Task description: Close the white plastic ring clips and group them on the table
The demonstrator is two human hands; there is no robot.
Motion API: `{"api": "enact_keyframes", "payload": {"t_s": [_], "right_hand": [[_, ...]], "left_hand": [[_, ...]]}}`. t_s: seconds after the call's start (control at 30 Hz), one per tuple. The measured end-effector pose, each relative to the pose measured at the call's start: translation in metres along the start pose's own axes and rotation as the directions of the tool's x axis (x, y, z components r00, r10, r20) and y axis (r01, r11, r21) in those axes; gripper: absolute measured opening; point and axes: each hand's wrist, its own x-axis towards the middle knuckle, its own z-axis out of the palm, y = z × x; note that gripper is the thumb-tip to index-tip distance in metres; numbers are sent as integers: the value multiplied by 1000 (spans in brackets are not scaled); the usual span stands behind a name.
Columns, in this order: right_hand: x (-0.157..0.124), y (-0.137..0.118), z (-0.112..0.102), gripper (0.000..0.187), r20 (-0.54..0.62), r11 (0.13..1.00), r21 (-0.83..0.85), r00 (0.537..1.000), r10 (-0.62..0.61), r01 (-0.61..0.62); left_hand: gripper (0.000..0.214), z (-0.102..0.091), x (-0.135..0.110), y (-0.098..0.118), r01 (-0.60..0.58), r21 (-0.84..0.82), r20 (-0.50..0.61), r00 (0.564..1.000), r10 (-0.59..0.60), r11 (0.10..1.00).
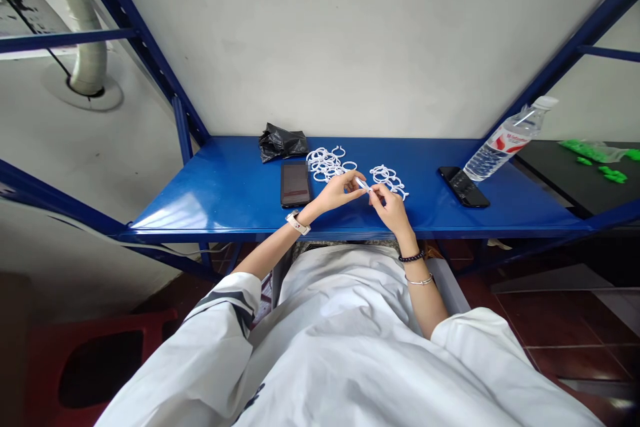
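My left hand (340,192) and my right hand (393,208) meet over the blue metal shelf (225,197), both pinching one small white plastic ring (364,185) between their fingertips. A pile of several white rings (327,163) lies just beyond my left hand. A second, smaller cluster of white rings (389,179) lies just beyond my right hand. My left wrist carries a watch, my right wrist a bead bracelet and a thin bangle.
A dark phone (295,183) lies left of the ring pile, with a crumpled black bag (281,143) behind it. Another phone (463,186) and a tilted water bottle (507,139) are at the right. Green pieces (607,170) lie on a dark surface far right. Blue frame bars flank both sides.
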Motion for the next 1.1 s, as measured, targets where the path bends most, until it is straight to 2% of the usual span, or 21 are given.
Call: {"api": "enact_keyframes", "payload": {"t_s": [0.33,0.5,0.67,0.9,1.1], "right_hand": [[0,-1,-3,23,21,1000,27,1000,12,-12],[0,0,-3,32,-1,1000,-2,1000,17,-17],[0,1,-2,33,-1,999,-15,1000,29,-29],[-1,-3,-3,34,42,999,-42,999,4,-2],[-1,-2,1,19,47,999,-48,999,-12,15]], "left_hand": [[40,0,1,0,9,73,-16,1000,-8,997],[43,1,0,2,45,93,13,999,-46,995],[49,2,-2,6,78,144,-13,997,-77,986],[54,0,1,4,169,-16,-16,985,-169,985],[55,-1,3,1,209,-117,-49,975,-216,971]]}}
